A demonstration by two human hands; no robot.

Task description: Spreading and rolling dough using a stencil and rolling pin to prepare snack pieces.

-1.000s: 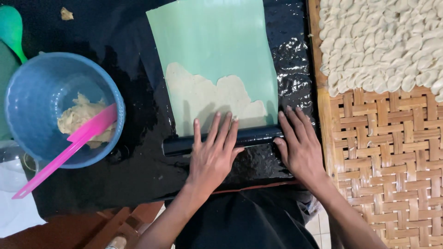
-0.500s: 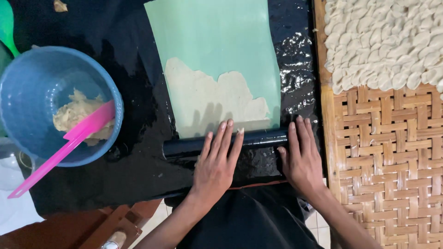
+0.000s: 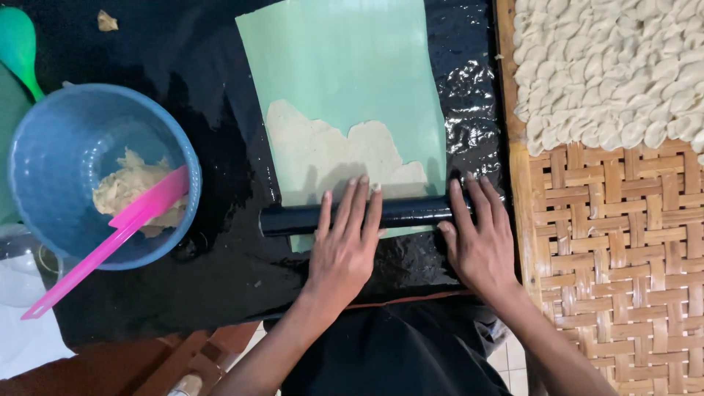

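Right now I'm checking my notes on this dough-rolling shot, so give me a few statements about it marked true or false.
1. Both hands, left hand and right hand, lie flat on the black rolling pin. True.
2. The flattened dough lies on a red sheet. False: the sheet is pale green.
3. A pink spatula leans in the blue bowl. True.
4. The blue bowl is empty. False: it holds a lump of dough.
5. Shaped dough pieces lie on the woven tray. True.
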